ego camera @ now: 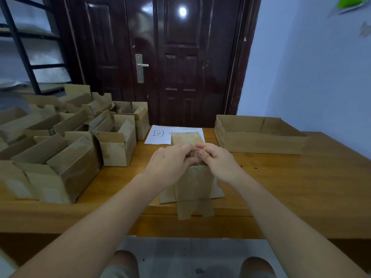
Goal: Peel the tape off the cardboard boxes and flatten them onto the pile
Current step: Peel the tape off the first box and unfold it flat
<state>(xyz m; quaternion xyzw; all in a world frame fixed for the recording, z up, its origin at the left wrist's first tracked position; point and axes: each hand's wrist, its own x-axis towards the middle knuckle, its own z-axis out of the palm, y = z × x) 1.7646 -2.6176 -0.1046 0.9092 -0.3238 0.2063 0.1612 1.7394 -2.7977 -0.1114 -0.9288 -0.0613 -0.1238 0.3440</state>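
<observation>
A flattened brown cardboard box (193,185) lies on the wooden table (301,187) in front of me, its flaps hanging over the near edge. My left hand (170,161) and my right hand (218,159) meet above its far part, fingers pinched together on a small crumpled wad of brown tape (193,154). Beyond my hands another flat cardboard piece (185,138) rests on a white paper sheet (160,134). Several open, upright cardboard boxes (116,145) crowd the left side of the table.
A wide, shallow cardboard tray (259,145) stands at the back right. A dark door (160,57) is behind the table, a black metal shelf (30,57) at the far left, a pale wall on the right. My knees show below the table edge.
</observation>
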